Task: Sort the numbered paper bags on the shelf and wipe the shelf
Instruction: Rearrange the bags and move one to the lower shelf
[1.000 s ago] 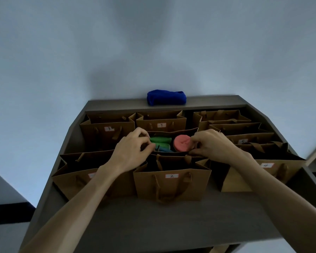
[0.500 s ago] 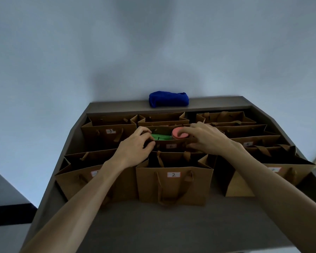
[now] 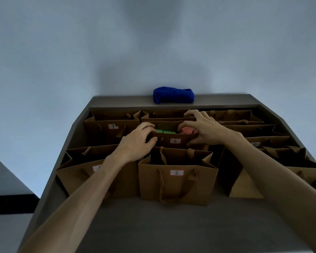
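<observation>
Up comes bag 6 [image 3: 174,141] since a moment ago, its label now clear, left hand [image 3: 135,145] and right hand [image 3: 204,129] pinching its rim at either end to keep it level, likely because green and pink items sit inside, mid-shelf [image 3: 153,225] behind bag 2 [image 3: 177,181].

Left forearm [image 3: 91,189] covers label on front-left bag [image 3: 77,172]; number unreadable. Right hand [image 3: 206,130] hides part of pink item [image 3: 187,131] in bag 6 [image 3: 174,141]; item's shape unclear. Green item [image 3: 164,131] mostly sunk behind bag rim between fingertips. Right forearm [image 3: 274,168] hides front of far-right bag [image 3: 244,187], label hidden. Both arms cut off by bottom edge.
</observation>
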`<state>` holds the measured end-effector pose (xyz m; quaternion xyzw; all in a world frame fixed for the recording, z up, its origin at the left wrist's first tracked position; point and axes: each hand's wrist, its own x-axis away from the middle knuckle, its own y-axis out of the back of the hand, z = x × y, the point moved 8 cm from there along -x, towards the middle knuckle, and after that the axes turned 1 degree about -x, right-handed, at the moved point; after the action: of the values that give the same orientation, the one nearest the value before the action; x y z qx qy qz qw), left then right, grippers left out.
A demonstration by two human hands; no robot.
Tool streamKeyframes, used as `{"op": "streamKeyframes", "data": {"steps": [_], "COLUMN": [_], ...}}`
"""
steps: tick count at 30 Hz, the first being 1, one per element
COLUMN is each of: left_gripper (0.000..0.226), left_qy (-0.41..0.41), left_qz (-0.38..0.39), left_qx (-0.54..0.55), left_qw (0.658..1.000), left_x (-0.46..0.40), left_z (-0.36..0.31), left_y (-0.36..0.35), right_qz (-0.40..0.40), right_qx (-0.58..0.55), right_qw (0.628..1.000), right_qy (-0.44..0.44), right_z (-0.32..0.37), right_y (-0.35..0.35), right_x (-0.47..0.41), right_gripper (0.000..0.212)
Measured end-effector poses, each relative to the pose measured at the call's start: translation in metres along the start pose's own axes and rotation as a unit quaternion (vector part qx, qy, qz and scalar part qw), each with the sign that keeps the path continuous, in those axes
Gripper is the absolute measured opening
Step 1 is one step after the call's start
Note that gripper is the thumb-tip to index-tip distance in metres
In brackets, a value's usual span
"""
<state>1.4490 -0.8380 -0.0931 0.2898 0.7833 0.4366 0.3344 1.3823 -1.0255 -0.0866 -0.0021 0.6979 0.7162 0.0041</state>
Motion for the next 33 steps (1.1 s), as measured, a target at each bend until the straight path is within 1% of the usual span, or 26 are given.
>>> {"op": "streamKeyframes", "data": {"steps": [3, 7, 11, 14, 16, 19, 21, 23, 25, 27, 31, 33], "left_gripper": [0.036, 0.041, 0.050, 0.051, 0.055, 0.063, 0.066, 0.073, 0.081, 0.088, 0.091, 0.088], "left_qy": [0.008, 0.024, 0.049, 0.068, 0.092, 0.125, 0.131, 0.133, 0.132, 0.125, 0.094, 0.077], "left_qz": [-0.004, -0.019, -0.054, -0.090, -0.111, -0.147, -0.165, -0.164, -0.152, -0.136, -0.120, -0.123], "left_qx": [0.008, 0.025, 0.095, 0.166, 0.219, 0.304, 0.358, 0.429, 0.492, 0.530, 0.571, 0.583], "left_qw": [1.000, 0.999, 0.993, 0.980, 0.965, 0.933, 0.910, 0.878, 0.847, 0.827, 0.807, 0.800], "left_x": [-0.001, -0.001, 0.000, 0.001, 0.002, 0.003, 0.004, 0.001, -0.002, -0.006, -0.010, -0.010], "left_z": [0.002, 0.005, 0.007, 0.011, 0.017, 0.023, 0.020, 0.017, 0.014, 0.006, -0.013, -0.021], "left_y": [0.001, 0.003, 0.011, 0.020, 0.026, 0.035, 0.041, 0.043, 0.043, 0.043, 0.047, 0.051], "right_qz": [0.026, 0.038, 0.017, -0.023, -0.057, -0.129, -0.173, -0.205, -0.224, -0.235, -0.249, -0.254], "right_qx": [-0.041, -0.091, -0.142, -0.207, -0.273, -0.355, -0.425, -0.484, -0.520, -0.553, -0.609, -0.630], "right_qw": [0.999, 0.995, 0.989, 0.977, 0.960, 0.926, 0.888, 0.850, 0.823, 0.799, 0.752, 0.732], "right_qy": [-0.004, 0.020, 0.032, 0.034, 0.032, 0.016, -0.007, -0.025, -0.031, -0.037, -0.044, -0.048], "right_z": [-0.003, 0.003, 0.005, 0.002, -0.001, -0.006, -0.011, -0.013, -0.011, -0.008, 0.004, 0.013], "right_y": [-0.008, -0.012, -0.007, 0.013, 0.035, 0.072, 0.088, 0.096, 0.098, 0.097, 0.093, 0.091], "right_x": [-0.005, -0.011, -0.007, 0.001, 0.009, 0.025, 0.035, 0.041, 0.045, 0.048, 0.052, 0.056], "right_gripper": [0.059, 0.050, 0.043, 0.039, 0.039, 0.043, 0.044, 0.045, 0.043, 0.042, 0.045, 0.042]}}
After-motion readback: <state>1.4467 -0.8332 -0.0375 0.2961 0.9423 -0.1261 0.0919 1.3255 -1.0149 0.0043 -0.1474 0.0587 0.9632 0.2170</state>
